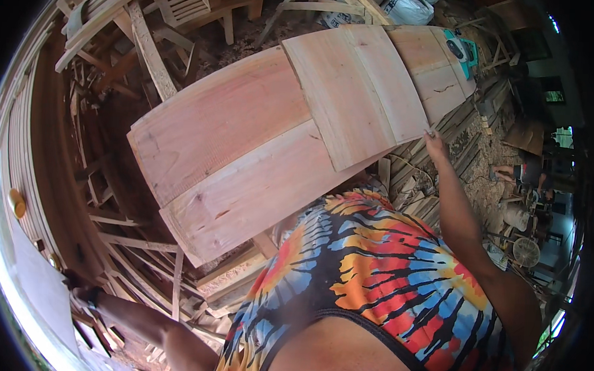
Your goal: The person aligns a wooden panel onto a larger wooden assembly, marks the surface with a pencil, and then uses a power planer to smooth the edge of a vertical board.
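Observation:
My right hand (pixel 435 144) grips the near right corner of a pale top board (pixel 347 88). That board lies across wider pinkish planks (pixel 220 129), which are raised among timber. At the far right end of the planks sits a teal-and-white power tool (pixel 458 50). My left hand (pixel 80 289) is out at the lower left, in shadow beside an upright pale sheet (pixel 34 287) and stacked long boards. Its fingers are too dark to make out, as is whatever they touch.
Wooden frames and slatted pieces (pixel 199 2) crowd the upper left. White sacks (pixel 411 6) lie behind the planks. Offcuts and shavings (pixel 471 133) cover the floor at right, where another person (pixel 523 174) and a fan (pixel 526 250) show. Long boards (pixel 32 174) stand along the left.

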A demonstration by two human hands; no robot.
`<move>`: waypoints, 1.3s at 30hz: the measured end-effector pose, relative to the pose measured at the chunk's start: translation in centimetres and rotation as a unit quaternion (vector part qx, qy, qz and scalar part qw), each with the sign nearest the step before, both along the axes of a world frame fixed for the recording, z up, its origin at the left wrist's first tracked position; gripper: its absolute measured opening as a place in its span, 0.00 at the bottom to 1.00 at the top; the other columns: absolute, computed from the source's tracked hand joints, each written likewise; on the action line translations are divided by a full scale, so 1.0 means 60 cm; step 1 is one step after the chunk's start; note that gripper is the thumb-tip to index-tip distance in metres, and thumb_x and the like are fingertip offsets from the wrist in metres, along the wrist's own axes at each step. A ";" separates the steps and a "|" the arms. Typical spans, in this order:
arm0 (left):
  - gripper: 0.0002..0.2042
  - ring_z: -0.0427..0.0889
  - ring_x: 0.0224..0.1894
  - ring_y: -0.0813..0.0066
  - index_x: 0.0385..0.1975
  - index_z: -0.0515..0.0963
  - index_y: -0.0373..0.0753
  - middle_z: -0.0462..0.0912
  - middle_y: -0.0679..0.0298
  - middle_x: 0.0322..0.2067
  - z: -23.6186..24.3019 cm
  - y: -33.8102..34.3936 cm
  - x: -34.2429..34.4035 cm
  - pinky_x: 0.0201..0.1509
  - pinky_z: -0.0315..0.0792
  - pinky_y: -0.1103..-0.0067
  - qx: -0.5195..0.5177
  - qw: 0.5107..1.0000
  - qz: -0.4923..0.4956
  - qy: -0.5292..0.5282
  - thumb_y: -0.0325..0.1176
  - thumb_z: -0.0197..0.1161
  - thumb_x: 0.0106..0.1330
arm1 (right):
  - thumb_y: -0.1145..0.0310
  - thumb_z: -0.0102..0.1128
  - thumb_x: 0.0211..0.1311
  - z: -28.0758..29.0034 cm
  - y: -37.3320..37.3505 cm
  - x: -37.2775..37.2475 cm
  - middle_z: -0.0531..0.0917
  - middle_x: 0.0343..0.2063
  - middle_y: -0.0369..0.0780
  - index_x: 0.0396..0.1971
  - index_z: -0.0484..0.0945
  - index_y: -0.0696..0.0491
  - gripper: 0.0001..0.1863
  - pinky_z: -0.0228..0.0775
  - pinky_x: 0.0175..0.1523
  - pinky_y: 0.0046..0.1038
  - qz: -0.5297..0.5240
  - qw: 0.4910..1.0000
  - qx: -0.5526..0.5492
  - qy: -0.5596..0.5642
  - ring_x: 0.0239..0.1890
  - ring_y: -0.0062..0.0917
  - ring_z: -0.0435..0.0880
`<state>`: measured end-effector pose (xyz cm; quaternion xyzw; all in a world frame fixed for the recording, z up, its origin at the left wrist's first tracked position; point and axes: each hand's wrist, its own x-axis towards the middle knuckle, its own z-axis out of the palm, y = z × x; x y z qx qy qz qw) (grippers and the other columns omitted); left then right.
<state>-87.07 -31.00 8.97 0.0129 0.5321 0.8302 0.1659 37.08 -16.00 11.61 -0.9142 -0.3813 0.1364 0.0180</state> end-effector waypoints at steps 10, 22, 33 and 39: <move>0.34 0.85 0.35 0.59 0.60 0.69 0.26 0.85 0.52 0.34 0.089 0.199 0.829 0.48 0.82 0.63 0.078 0.937 -0.338 -0.024 0.24 0.59 0.45 | 0.55 0.55 0.75 0.144 0.176 -0.155 0.81 0.58 0.48 0.67 0.69 0.57 0.28 0.73 0.61 0.34 0.219 0.891 0.209 0.338 0.57 0.32 0.82; 0.08 0.83 0.34 0.72 0.34 0.84 0.31 0.87 0.60 0.31 0.065 0.291 1.337 0.41 0.75 0.77 -0.061 0.619 -0.783 -0.016 0.25 0.66 0.55 | 0.54 0.58 0.72 0.100 0.195 -0.076 0.82 0.50 0.37 0.59 0.73 0.50 0.22 0.75 0.52 0.32 -0.061 0.705 0.264 0.656 0.50 0.27 0.82; 0.09 0.83 0.35 0.76 0.39 0.85 0.33 0.88 0.63 0.33 0.062 0.323 1.537 0.42 0.75 0.77 -0.110 0.557 -0.822 0.046 0.28 0.70 0.60 | 0.62 0.59 0.70 0.042 0.222 0.121 0.84 0.49 0.40 0.54 0.77 0.54 0.17 0.75 0.57 0.35 -0.161 0.555 0.310 0.755 0.51 0.32 0.83; 0.11 0.82 0.35 0.73 0.41 0.86 0.32 0.86 0.61 0.30 0.046 0.343 1.647 0.44 0.75 0.75 -0.053 0.591 -0.803 0.059 0.31 0.63 0.65 | 0.66 0.60 0.67 0.002 0.222 0.081 0.84 0.50 0.41 0.52 0.78 0.55 0.17 0.75 0.59 0.38 -0.157 0.457 0.213 0.849 0.53 0.33 0.83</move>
